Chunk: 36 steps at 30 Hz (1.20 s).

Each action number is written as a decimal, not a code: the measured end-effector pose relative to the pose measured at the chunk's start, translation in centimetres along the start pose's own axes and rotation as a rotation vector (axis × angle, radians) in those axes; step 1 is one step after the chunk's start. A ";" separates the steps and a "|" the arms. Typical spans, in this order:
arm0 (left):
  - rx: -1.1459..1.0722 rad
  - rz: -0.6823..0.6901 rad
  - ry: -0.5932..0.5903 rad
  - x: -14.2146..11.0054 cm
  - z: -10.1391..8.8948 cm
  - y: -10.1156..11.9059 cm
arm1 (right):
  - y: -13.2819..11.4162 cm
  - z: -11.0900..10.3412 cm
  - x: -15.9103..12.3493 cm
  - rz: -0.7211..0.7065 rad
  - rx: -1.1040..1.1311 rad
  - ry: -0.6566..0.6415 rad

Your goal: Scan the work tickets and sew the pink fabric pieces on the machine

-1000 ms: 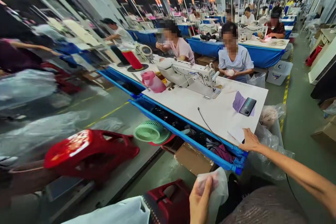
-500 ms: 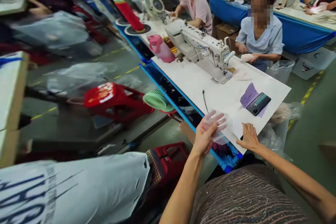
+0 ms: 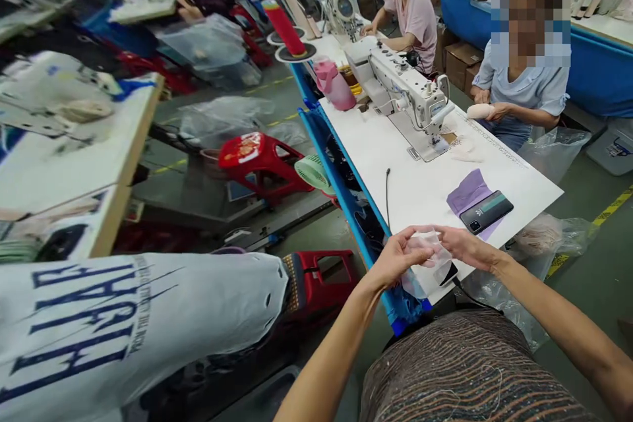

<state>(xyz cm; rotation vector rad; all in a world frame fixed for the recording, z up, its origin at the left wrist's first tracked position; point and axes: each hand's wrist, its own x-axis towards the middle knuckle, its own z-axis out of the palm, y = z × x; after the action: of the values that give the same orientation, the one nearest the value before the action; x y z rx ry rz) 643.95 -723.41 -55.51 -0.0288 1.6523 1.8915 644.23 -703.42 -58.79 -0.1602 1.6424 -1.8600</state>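
My left hand (image 3: 395,257) is closed on a small clear plastic bag (image 3: 426,241) above the near corner of the white sewing table (image 3: 524,194). My right hand (image 3: 467,248) pinches the other side of the bag, its fingertips partly behind the film. Just under the bag, a dark flat object (image 3: 448,274) with a black cable (image 3: 467,293) lies at the table edge; its kind is hard to make out. Beyond my hands, a black phone (image 3: 487,212) rests on a purple cloth (image 3: 467,190). A thin black cord (image 3: 388,194) lies to the left.
A white sewing machine (image 3: 410,92) stands farther along the table, with a pink jug (image 3: 335,86) behind it. Across the table sits a person in light blue (image 3: 531,89) holding a pale piece. Red stools (image 3: 257,161) and a person's printed light garment (image 3: 198,316) are on the left.
My right hand has left the table edge and come up to the bag. My left fingers, spread behind the film before, are now curled on it. The view has swung left.
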 end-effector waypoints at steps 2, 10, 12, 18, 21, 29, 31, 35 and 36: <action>0.214 0.008 0.013 2.3 -0.5 0.4 | -0.3 0.7 -1.3 0.064 0.135 -0.078; 0.575 -0.073 0.505 18.1 -1.4 0.5 | 2.8 2.6 -7.2 0.236 0.321 0.162; 0.577 -0.096 0.564 20.4 -0.7 -0.1 | 2.8 2.9 -7.9 0.232 0.320 0.189; 0.370 0.046 0.578 20.4 -2.4 -0.4 | 4.2 3.8 -7.1 0.069 0.405 0.252; 0.190 0.182 0.551 17.8 -4.7 0.7 | 4.4 3.7 -5.9 0.005 0.516 0.212; -0.055 0.359 0.495 6.9 -6.7 4.5 | 0.2 -0.4 -1.8 -0.041 0.672 0.170; -0.072 0.350 0.488 4.5 -6.1 5.3 | -1.1 -1.5 -0.5 -0.041 0.671 0.206; -0.091 0.341 0.436 1.2 -4.5 6.2 | -3.1 -2.1 1.8 -0.007 0.664 0.171; -0.102 0.344 0.420 0.7 -4.1 6.2 | -3.5 -1.9 2.2 0.005 0.655 0.154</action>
<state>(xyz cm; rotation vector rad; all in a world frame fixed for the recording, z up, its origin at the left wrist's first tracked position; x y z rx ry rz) 639.07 -726.99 -51.18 -0.2077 1.9284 2.3528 640.27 -702.96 -56.68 0.2709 1.0400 -2.3441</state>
